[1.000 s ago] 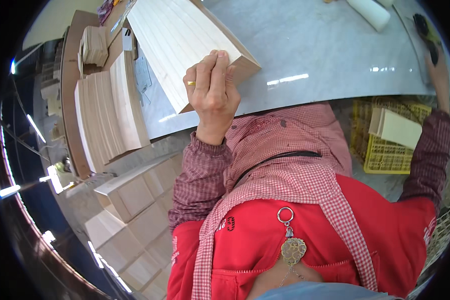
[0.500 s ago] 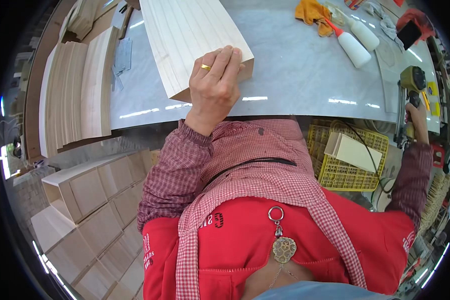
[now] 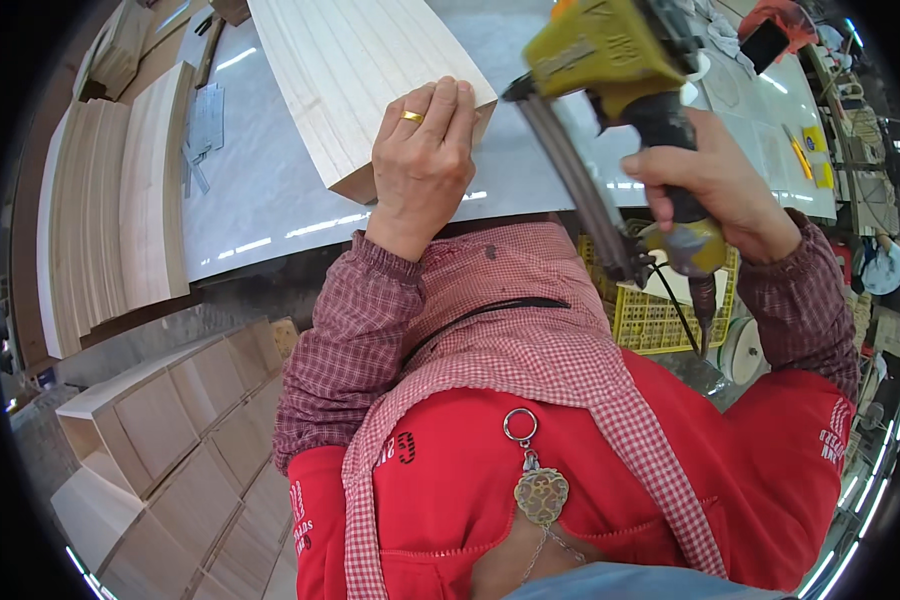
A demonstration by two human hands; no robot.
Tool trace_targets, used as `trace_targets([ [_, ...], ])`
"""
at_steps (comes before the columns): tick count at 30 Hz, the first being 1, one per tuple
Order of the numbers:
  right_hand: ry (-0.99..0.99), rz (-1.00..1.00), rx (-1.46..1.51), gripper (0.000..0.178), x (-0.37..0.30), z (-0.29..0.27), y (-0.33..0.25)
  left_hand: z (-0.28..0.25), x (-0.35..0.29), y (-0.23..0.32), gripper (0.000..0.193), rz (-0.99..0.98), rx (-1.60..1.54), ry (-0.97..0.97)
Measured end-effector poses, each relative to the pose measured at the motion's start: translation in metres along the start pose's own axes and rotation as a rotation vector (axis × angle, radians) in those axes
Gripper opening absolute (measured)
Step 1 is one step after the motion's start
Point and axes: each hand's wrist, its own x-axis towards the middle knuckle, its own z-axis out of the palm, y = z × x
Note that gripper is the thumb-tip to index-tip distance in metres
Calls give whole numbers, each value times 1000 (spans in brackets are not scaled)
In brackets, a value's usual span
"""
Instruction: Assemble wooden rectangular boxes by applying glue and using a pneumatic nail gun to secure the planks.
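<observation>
While the left hand (image 3: 425, 150) bears on the near end of the wooden box (image 3: 365, 75), the right hand (image 3: 722, 175) has the nail gun (image 3: 605, 55) up beside it. Box lies on the grey worktable (image 3: 260, 165), upper middle of frame, near end toward the apron (image 3: 490, 265)

Left grip: fingers together, laid over the top face by the right corner; thumb hidden, can't tell if it pinches the wall. Right grip: wrapped round the gun's black handle; can't confirm a finger on the trigger. Gun's nose sits just beside the box corner, contact not clear

Handling, my guess: box is light and stiff, edges could dent, and it may skid on that glossy top. Best hold is flat across the near end, fingers clear of the nose. Gun looks heavy and top-loaded, so take it by the handle, full wrap

Vs half a second ago: gun has come from the table's right side to upper centre-right, now covering the white bottles' area. Left hand stays on the same end of the box
</observation>
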Motion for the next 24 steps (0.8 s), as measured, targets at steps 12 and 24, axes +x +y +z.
trace_targets([
  [12, -40, 26, -142, 30, -6, 10, -34, 3, -1, 0, 25, 2, 23, 21],
  [24, -13, 44, -235, 24, -3, 19, -42, 2, 0, -2, 23, 18, 25, 20],
])
